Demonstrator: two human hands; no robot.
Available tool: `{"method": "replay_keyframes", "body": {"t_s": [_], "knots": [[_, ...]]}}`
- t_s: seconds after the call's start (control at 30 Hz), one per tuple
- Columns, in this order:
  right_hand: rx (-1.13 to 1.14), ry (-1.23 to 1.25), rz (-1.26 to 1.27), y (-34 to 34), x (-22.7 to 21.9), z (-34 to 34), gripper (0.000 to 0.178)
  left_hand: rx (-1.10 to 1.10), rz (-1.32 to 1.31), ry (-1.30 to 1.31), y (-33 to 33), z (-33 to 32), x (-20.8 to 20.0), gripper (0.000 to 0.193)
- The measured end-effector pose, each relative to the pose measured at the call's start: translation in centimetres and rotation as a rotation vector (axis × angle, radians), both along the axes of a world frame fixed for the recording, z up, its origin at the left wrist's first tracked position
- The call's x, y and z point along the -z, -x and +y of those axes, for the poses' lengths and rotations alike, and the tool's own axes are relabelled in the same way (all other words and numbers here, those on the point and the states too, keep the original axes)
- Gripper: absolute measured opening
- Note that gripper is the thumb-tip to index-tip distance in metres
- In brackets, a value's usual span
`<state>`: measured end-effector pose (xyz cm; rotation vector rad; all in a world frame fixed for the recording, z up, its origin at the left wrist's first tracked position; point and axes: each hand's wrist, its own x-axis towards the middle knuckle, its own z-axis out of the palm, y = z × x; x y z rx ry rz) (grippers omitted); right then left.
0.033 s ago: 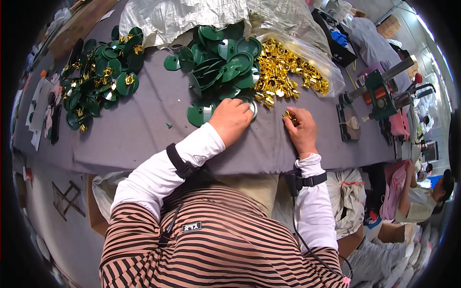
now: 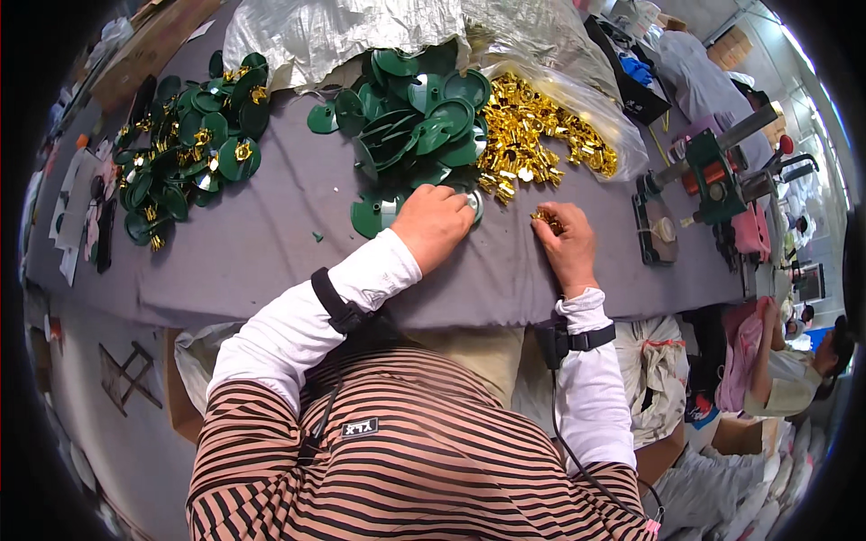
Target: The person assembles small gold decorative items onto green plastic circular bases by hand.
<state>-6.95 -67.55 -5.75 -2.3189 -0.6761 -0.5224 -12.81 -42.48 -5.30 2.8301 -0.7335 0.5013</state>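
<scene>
My left hand [image 2: 434,224] is closed, its fingers curled over the rim of a round green plastic disc [image 2: 477,206] at the near edge of a heap. Most of that disc is hidden under the hand. To its left another green disc [image 2: 367,216] lies flat, and the heap of green discs [image 2: 424,117] rises just beyond. My right hand [image 2: 568,245] pinches small shiny gold clips [image 2: 545,217] between thumb and fingers, a little above or on the cloth. Past it spreads a pile of loose gold clips [image 2: 523,135], partly inside a clear plastic bag [image 2: 627,140].
Green discs with gold clips attached [image 2: 203,135] form a second heap at the left. A green hand press [image 2: 717,176] stands at the right. Silvery sheeting [image 2: 343,36] lies at the back of the grey cloth-covered table [image 2: 271,261]. Another person [image 2: 785,374] is at the far right.
</scene>
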Motion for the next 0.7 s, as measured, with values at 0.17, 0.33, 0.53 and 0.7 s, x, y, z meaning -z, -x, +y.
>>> {"method": "replay_keyframes", "body": {"t_s": [0.17,0.33,0.53,0.7], "knots": [[0.071,-0.649,0.491,1.2,-1.2,1.6,0.011,-0.142,0.166,0.719,1.1,-0.5,-2.4,0.02],[-0.066,-0.876,0.421,4.2,-2.2,6.3,0.011,-0.121,0.741,1.732,1.1,-1.8,-0.7,0.019],[-0.015,-0.5,0.107,4.6,-0.4,8.0,0.013,-0.112,0.692,1.785,1.3,-1.9,0.1,0.02],[-0.08,-0.215,-0.12,4.8,-1.3,8.3,0.016,-0.166,0.482,1.454,1.4,-2.0,0.9,0.018]]}}
